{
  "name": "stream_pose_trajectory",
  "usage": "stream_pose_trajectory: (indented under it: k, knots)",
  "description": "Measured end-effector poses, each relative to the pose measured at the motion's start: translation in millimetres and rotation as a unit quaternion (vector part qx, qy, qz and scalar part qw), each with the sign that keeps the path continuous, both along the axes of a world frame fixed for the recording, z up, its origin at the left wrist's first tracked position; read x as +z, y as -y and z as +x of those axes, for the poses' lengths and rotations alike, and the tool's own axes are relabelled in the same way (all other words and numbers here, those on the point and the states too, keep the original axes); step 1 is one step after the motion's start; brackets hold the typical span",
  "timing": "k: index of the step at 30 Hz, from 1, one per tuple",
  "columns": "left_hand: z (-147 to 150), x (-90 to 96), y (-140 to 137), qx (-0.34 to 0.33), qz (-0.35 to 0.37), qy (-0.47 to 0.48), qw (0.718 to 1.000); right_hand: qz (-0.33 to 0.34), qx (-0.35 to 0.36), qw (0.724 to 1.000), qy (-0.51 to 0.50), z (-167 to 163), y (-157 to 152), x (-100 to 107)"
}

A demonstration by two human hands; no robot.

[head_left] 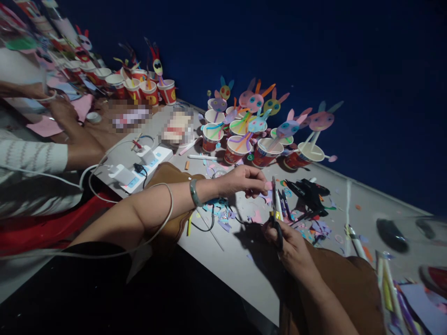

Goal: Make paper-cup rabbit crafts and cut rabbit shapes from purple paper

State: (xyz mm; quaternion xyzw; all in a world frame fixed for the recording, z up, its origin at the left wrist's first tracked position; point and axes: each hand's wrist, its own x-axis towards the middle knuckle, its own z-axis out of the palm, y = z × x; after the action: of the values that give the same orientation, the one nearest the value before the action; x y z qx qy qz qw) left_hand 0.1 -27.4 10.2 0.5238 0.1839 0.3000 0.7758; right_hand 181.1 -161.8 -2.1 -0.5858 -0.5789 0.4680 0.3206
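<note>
Between its thumb and fingers, my left hand (pixel 247 180) pinches a small pink paper piece (pixel 268 185). My right hand (pixel 284 239) grips black-handled scissors (pixel 276 228), their blades pointing away and up beside the pink paper. From this angle I cannot tell whether the blades touch it. Coloured paper scraps (pixel 225 217) lie scattered below both hands. Just beyond the scissors are several dark pens (pixel 284 204) and a black glue gun (pixel 309 193). Red paper cups (pixel 238 151) holding spoon figures with paper ears (pixel 288 128) stand behind my left hand.
A white power strip (pixel 146 170) with plugged chargers lies left, its white cable crossing over my left forearm. Another person's arm (pixel 82 153) reaches in at the far left near pink paper (pixel 47 125). More red cups (pixel 166 92) line the back. A dark mouse-like object (pixel 391 234) sits right.
</note>
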Motion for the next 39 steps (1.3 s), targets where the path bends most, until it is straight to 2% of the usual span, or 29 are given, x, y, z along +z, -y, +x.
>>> stream_pose_trajectory:
  k: [19,39]
  knots:
    - [-0.5,3.3,1.2,0.001,0.013,-0.037,0.999,-0.001,0.009,1.000,0.003,1.7,-0.1,-4.4]
    - [-2.8,3.3,-0.2,0.007,0.016,-0.013,1.000,0.004,0.005,1.000,0.016,0.8,-0.3,-1.6]
